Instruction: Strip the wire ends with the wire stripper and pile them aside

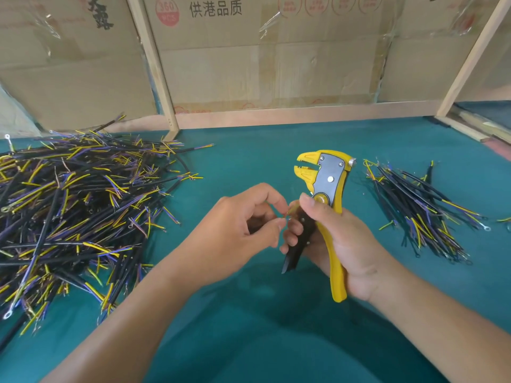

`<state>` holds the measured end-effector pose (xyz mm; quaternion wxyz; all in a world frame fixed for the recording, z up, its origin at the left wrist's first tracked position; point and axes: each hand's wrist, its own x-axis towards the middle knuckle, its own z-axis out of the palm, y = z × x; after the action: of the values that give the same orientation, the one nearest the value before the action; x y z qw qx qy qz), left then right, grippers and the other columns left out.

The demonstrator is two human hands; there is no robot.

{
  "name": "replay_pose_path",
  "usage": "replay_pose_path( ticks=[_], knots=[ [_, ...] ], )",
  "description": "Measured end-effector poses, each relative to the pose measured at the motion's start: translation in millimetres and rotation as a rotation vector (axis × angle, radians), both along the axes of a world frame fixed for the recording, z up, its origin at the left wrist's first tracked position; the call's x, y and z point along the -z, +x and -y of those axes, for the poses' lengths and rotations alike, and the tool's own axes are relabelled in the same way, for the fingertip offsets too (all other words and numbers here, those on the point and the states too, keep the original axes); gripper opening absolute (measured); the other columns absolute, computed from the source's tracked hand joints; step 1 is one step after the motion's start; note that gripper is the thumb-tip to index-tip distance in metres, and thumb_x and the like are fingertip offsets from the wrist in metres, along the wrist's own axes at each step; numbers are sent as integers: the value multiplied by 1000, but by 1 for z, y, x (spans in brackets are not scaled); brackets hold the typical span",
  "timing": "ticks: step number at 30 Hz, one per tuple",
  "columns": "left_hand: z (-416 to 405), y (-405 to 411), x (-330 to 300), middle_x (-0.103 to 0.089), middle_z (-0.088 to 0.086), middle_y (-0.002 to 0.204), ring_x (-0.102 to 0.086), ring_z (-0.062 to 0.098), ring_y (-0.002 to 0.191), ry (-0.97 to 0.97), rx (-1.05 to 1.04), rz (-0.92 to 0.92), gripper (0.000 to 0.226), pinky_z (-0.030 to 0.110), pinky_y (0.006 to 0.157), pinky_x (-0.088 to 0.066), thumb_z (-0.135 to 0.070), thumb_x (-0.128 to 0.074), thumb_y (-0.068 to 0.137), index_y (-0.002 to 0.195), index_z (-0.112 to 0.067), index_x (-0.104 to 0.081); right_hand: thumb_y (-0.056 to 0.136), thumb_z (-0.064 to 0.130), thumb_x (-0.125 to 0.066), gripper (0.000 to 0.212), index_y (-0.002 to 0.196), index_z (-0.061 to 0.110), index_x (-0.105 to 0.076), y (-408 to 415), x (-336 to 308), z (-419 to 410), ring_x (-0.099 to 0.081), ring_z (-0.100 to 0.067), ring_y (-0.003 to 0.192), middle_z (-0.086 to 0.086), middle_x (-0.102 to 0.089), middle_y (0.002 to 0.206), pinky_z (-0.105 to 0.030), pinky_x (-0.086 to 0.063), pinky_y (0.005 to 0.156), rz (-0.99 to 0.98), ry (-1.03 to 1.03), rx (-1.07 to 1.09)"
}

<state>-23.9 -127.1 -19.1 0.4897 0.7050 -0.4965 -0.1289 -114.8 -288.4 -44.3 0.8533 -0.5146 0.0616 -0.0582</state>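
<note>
Yellow wire stripper (327, 189) gripped upright in right hand (340, 241), left hand (237, 225) pinching one wire end (290, 212), two wire piles (74, 205).

Yellow wire stripper (323, 189) upright; wire piles (74, 205) left, right

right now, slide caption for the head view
Right hand grips a yellow wire stripper; left hand pinches a wire end beside it.

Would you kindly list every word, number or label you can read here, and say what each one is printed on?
"供港品质": black print on the middle cardboard panel.
"360": inside a red round stamp on that panel; the smaller line under it is too blurred.
Left cardboard panel: large black characters, cropped, unreadable.
Red circles at top: unreadable.
Wire stripper: no readable marking.
</note>
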Motion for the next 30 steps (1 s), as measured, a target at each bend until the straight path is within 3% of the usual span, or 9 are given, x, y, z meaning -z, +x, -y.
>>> replay_pose_path(
  ticks=[3, 8, 11, 14, 18, 22, 24, 27, 30],
  knots=[
    [0, -1, 1, -67, -14, 69, -61, 1, 61, -6, 23, 0, 10, 5, 63, -41, -8, -58, 98, 101, -16, -56, 78, 42, -76, 31, 79, 12, -73, 1, 0, 0, -54, -25, 63, -10, -51, 70, -37, -56, 66, -22, -3, 35],
    [1, -1, 2, -69, -7, 74, -65, 7, 70, -75, 60, -32, 8, 11, 70, -45, -16, -58, 98, 104, -21, -57, 86, 34, -72, 24, 77, 11, -70, 0, 1, -1, -55, -27, 63, -11, -52, 70, -37, -56, 64, -24, 7, 61],
    [0, -1, 4, -71, 3, 82, -70, 21, 80, -91, 97, -67, 11, 21, 79, -52, -19, -58, 100, 110, -20, -62, 84, 35, -74, 23, 76, 14, -70, 0, 1, -1, -58, -27, 63, -12, -56, 70, -38, -56, 66, -31, -42, 71],
    [0, 0, 5, -74, 2, 90, -70, 26, 85, -50, 128, -97, 15, 32, 85, -55, -25, -59, 100, 113, -22, -65, 85, 36, -74, 26, 81, 11, -68, -1, 0, -1, -60, -29, 64, -16, -59, 72, -37, -56, 67, -48, -69, 75],
    [-4, 3, 2, -76, -2, 109, -70, 21, 93, -1, 189, -191, 18, 17, 75, -51, -21, -61, 99, 118, -22, -64, 83, 35, -75, 22, 73, 16, -69, -2, -1, 0, -58, -25, 63, -7, -57, 64, -32, -56, 64, -42, -57, 57],
    [-5, 6, 1, -75, -7, 113, -71, 18, 92, 34, 144, -231, 20, 21, 65, -52, -20, -65, 96, 116, -18, -61, 85, 38, -74, 22, 75, 18, -74, 0, -1, 3, -57, -25, 64, -6, -57, 66, -42, -56, 72, -53, -78, 58],
    [-6, 9, 0, -74, -17, 110, -68, 16, 78, 77, 37, -132, 19, 22, 66, -53, -24, -69, 93, 110, -24, -59, 82, 39, -71, 26, 84, 13, -77, 1, -2, 5, -58, -26, 63, -10, -58, 70, -46, -55, 73, -64, -107, 102],
    [-9, 18, -2, -69, -35, 104, -53, 4, 59, 214, -187, 250, 23, 21, 66, -47, -33, -71, 91, 107, -24, -57, 82, 33, -71, 25, 83, 9, -75, 0, -7, 10, -58, -27, 62, -12, -58, 69, -44, -55, 68, -62, -146, 117],
    [-11, 20, -7, -71, -26, 111, -63, -1, 82, 250, -347, 477, 26, 24, 75, -46, -36, -68, 92, 111, -21, -58, 86, 24, -69, 18, 81, 6, -71, -5, -14, 14, -54, -29, 62, -14, -54, 71, -41, -54, 63, -81, -93, -67]
  ],
)
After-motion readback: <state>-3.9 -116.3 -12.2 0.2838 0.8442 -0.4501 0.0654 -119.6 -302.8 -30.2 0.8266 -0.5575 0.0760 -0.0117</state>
